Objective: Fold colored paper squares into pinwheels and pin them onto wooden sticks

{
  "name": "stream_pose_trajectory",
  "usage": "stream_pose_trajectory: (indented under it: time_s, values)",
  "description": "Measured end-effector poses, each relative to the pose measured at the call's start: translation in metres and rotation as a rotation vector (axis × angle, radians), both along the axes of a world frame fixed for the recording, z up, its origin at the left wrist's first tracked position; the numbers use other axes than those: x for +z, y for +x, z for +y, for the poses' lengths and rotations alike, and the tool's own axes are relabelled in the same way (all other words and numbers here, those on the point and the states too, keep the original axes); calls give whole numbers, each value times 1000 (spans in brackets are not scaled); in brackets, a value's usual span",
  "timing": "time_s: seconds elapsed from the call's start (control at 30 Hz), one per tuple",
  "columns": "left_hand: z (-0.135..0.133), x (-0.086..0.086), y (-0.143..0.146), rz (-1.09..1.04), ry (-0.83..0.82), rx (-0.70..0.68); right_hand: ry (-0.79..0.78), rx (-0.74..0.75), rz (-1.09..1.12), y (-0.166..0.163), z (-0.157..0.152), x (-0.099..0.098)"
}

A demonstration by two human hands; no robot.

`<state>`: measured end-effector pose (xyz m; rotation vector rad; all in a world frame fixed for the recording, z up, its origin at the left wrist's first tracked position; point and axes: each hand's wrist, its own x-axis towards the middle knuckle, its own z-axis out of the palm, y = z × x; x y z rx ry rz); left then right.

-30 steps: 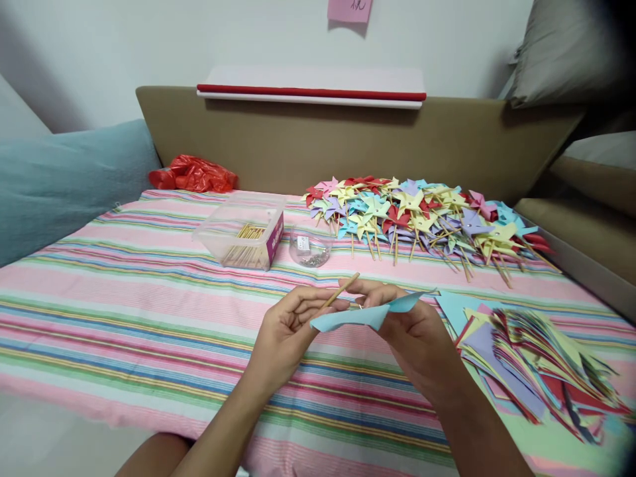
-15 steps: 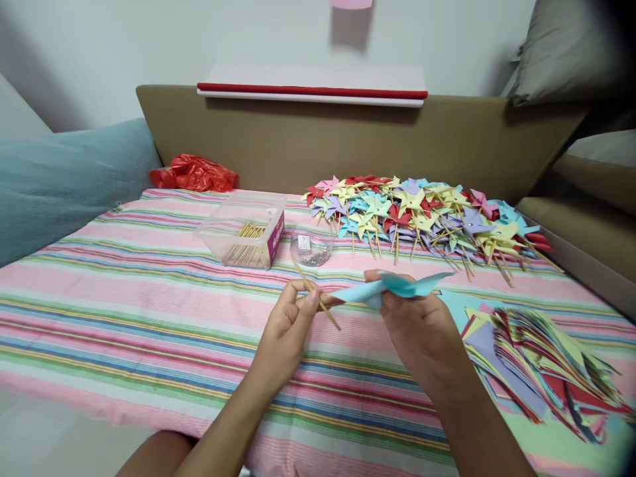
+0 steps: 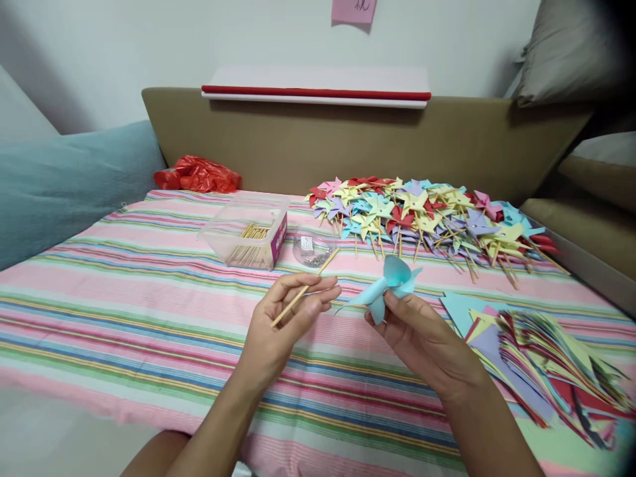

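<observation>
Between the fingers of my left hand (image 3: 288,318) lies a thin wooden stick (image 3: 304,291), slanting up to the right. My right hand (image 3: 422,334) pinches a light blue paper pinwheel (image 3: 378,291) by its middle, with its blades curled and one corner pointing left. The stick and the pinwheel are apart, both held above the striped cloth. Just beyond the stick is a small clear round container (image 3: 314,246) with small metal pieces in it. A clear plastic box (image 3: 213,235) of wooden sticks stands to its left.
Finished pinwheels (image 3: 412,205) on sticks are heaped at the back right. Cut coloured paper sheets (image 3: 536,364) lie in a pile at the right. A red plastic bag (image 3: 201,173) rests at the back left, by a blue cushion (image 3: 74,185). A brown backrest (image 3: 318,139) stands behind.
The stick has turned in my left hand and now points up to the right instead of up to the left. The pinwheel has tilted, showing its curled blades, and its left corner has left my left fingers.
</observation>
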<state>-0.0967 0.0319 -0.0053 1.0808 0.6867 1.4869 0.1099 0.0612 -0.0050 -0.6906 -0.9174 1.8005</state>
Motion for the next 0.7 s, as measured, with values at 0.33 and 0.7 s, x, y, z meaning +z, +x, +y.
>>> stream_pose_trajectory:
  time_s: [0.33, 0.7]
  values:
    - [-3, 2, 2, 199, 51, -112, 201, 16, -161, 4, -1, -2]
    - [-7, 5, 6, 243, -39, -243, 419, -121, -198, -9, -11, 10]
